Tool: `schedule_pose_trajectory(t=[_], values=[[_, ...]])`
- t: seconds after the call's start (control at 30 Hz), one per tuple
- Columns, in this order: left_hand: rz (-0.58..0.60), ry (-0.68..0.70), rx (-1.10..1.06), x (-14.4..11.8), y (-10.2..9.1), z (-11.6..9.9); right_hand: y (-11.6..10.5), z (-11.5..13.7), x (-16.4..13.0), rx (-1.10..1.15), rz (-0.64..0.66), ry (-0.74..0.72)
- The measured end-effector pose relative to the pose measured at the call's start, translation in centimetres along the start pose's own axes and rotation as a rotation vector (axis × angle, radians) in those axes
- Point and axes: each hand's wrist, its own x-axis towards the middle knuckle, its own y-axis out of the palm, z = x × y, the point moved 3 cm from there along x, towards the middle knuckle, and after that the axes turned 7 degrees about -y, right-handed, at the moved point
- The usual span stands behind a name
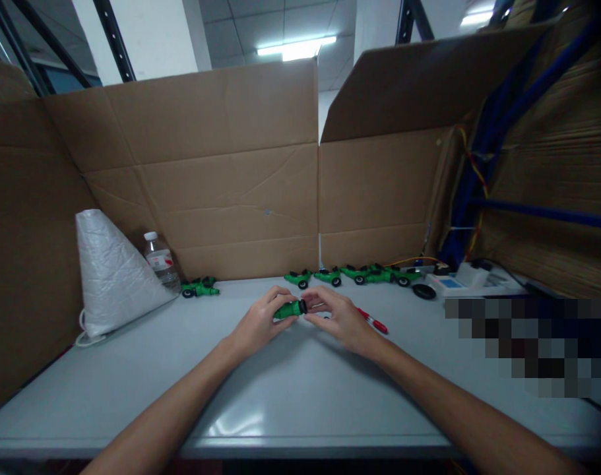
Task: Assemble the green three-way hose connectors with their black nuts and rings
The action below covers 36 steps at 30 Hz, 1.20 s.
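Observation:
Above the middle of the table, my left hand [261, 323] is closed around a green toy car [286, 310], its body lying sideways between thumb and fingers. The thumb and fingers of my right hand [344, 322] come together at the black wheel [303, 306] on the car's right end. Part of the car is hidden by my left fingers. Just beyond my right hand lies a red-handled screwdriver [377, 323], its other end covered by the hand.
Along the back cardboard wall [241, 198] stand several green toy cars [367, 274], with another green toy car [200, 287] farther left. A water bottle [160, 260] and a silvery white bag [115, 284] are at left. A power strip [458, 284] and a blue frame [471, 178] are at right.

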Motion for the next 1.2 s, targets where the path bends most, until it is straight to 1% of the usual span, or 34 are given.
schedule_pose_trajectory(t=[0.1,0.23,0.37,0.5,0.67,0.77,0.97,1.13,1.2], values=[[0.005,-0.007,0.002,0.05,-0.11,-0.06,-0.05,-0.21,-0.03,-0.015,-0.002,0.035],[-0.026,-0.018,0.013,0.13,-0.4,0.03,0.1,0.02,-0.08,-0.027,0.023,0.093],[-0.036,-0.025,0.028,0.21,-0.69,-0.07,0.39,0.04,-0.16,-0.036,0.024,0.116],[0.006,-0.005,0.02,0.14,-0.66,-0.43,0.45,-0.16,-0.24,-0.086,-0.001,0.133],[0.041,0.045,0.001,-0.07,-0.15,-0.74,0.2,0.12,-0.03,-0.12,-0.05,0.147],[0.041,0.059,-0.005,-0.13,0.12,-0.58,0.23,0.44,0.14,-0.094,-0.019,0.144],[0.025,-0.007,0.023,-0.12,0.11,0.25,0.44,0.18,-0.05,-0.104,0.045,0.185],[0.032,0.008,0.022,-0.08,-0.08,-0.09,0.56,-0.2,-0.18,-0.175,0.103,0.211],[0.034,0.016,0.022,-0.05,-0.24,-0.27,0.47,-0.24,-0.21,-0.213,0.094,0.213]])
